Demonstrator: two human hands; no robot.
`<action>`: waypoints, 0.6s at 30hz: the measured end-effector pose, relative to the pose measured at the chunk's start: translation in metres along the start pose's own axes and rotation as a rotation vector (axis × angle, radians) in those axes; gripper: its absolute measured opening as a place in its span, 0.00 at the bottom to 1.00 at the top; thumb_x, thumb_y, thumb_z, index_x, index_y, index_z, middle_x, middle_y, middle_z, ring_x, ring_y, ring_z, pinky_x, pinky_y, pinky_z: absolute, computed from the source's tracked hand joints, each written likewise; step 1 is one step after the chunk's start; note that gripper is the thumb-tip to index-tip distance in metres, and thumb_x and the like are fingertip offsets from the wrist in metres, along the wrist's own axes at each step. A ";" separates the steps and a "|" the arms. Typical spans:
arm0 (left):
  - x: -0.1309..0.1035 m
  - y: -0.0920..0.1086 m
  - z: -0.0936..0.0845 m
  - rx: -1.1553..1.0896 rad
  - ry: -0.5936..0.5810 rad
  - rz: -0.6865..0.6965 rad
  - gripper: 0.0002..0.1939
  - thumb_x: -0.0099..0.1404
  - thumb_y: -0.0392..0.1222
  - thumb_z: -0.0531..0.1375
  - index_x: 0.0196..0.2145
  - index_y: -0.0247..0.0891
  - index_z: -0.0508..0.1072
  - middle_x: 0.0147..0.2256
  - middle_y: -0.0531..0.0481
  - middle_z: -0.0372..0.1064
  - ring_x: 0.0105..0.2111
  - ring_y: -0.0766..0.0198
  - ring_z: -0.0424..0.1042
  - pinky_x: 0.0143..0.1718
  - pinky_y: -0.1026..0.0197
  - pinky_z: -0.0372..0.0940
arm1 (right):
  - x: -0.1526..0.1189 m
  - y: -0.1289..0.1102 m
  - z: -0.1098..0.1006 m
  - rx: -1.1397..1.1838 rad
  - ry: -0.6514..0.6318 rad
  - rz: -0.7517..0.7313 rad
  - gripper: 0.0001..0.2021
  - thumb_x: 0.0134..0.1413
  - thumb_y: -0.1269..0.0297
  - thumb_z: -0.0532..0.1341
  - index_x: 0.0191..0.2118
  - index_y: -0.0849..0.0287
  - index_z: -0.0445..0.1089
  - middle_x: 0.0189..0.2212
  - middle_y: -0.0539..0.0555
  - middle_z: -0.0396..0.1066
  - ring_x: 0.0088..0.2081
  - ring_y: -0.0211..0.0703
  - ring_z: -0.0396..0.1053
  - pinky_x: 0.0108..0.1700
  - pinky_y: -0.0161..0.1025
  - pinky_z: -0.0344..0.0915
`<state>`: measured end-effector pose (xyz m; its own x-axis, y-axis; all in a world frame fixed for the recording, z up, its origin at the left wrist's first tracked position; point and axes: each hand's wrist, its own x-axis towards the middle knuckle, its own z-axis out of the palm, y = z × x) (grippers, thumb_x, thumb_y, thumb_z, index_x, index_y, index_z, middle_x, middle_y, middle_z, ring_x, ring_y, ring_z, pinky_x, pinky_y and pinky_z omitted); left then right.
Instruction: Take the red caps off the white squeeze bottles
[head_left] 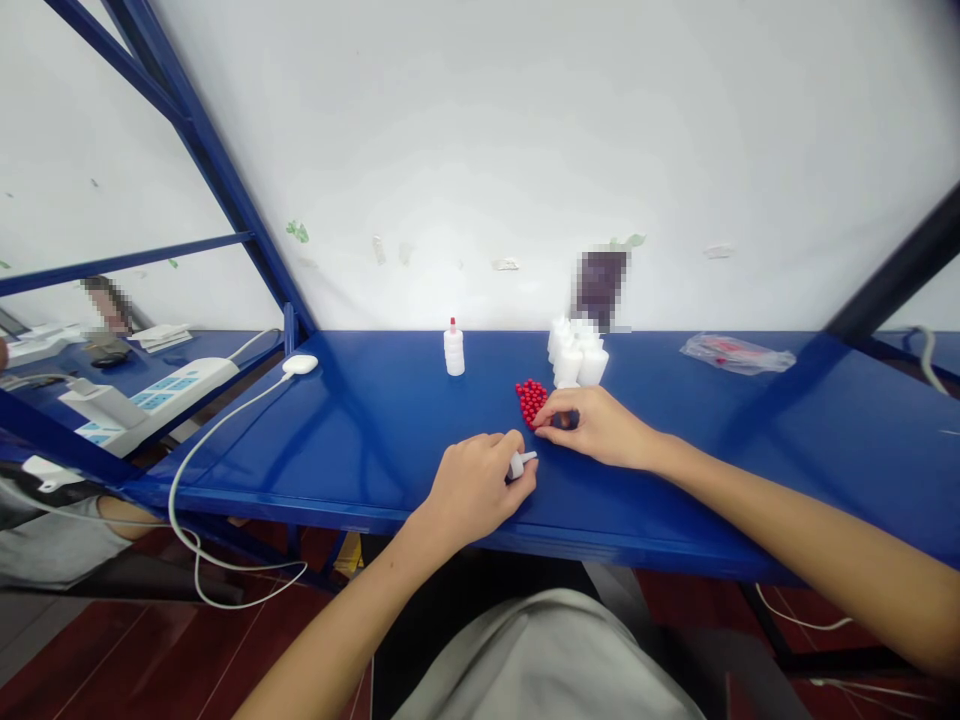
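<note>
My left hand (480, 485) is closed around a white bottle (517, 465), its pointed nozzle sticking out to the right between thumb and fingers. Just beyond it, my right hand (589, 425) touches the near right edge of a cluster of small red caps (531, 398), thumb and index fingertips pinched together; whether a cap is between them is too small to tell. Behind my right hand stands a group of white bottles (581, 358). One white bottle with a red tip (454, 350) stands upright farther left, near the wall.
A clear plastic bag (737, 353) with something red lies at the back right of the blue table (360, 430). A white device (300, 365) with a cable rests at the left edge. Beyond the blue frame are a power strip (169, 395) and a person's arm (124, 515).
</note>
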<state>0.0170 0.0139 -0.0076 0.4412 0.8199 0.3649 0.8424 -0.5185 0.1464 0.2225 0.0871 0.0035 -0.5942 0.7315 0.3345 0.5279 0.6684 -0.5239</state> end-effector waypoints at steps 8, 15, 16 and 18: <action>0.001 0.000 0.001 -0.008 -0.012 -0.011 0.09 0.70 0.47 0.51 0.35 0.41 0.65 0.29 0.52 0.71 0.30 0.62 0.70 0.30 0.62 0.58 | -0.002 -0.002 -0.003 -0.212 -0.019 -0.108 0.08 0.59 0.65 0.59 0.38 0.57 0.77 0.35 0.54 0.72 0.34 0.41 0.69 0.36 0.37 0.64; 0.000 -0.001 0.001 -0.006 0.001 0.003 0.09 0.70 0.47 0.51 0.34 0.41 0.64 0.29 0.53 0.70 0.29 0.62 0.69 0.30 0.61 0.58 | -0.002 0.002 0.000 -0.273 -0.051 -0.103 0.09 0.60 0.65 0.58 0.41 0.57 0.75 0.36 0.54 0.71 0.35 0.41 0.68 0.37 0.37 0.63; 0.000 -0.001 0.001 -0.005 0.001 0.004 0.09 0.70 0.47 0.51 0.34 0.41 0.64 0.29 0.53 0.70 0.29 0.62 0.69 0.30 0.61 0.57 | -0.002 0.002 0.000 -0.274 -0.044 -0.102 0.09 0.60 0.65 0.57 0.41 0.56 0.75 0.37 0.54 0.71 0.35 0.41 0.68 0.37 0.37 0.63; 0.000 -0.001 0.002 -0.005 0.000 0.006 0.09 0.70 0.47 0.51 0.35 0.41 0.64 0.29 0.54 0.70 0.29 0.62 0.69 0.30 0.61 0.57 | -0.001 0.002 0.000 -0.263 -0.026 -0.102 0.08 0.60 0.66 0.57 0.41 0.57 0.74 0.36 0.53 0.70 0.34 0.41 0.68 0.35 0.36 0.62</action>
<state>0.0167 0.0146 -0.0093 0.4460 0.8169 0.3657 0.8385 -0.5243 0.1485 0.2248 0.0876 0.0022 -0.6656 0.6574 0.3534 0.6019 0.7528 -0.2666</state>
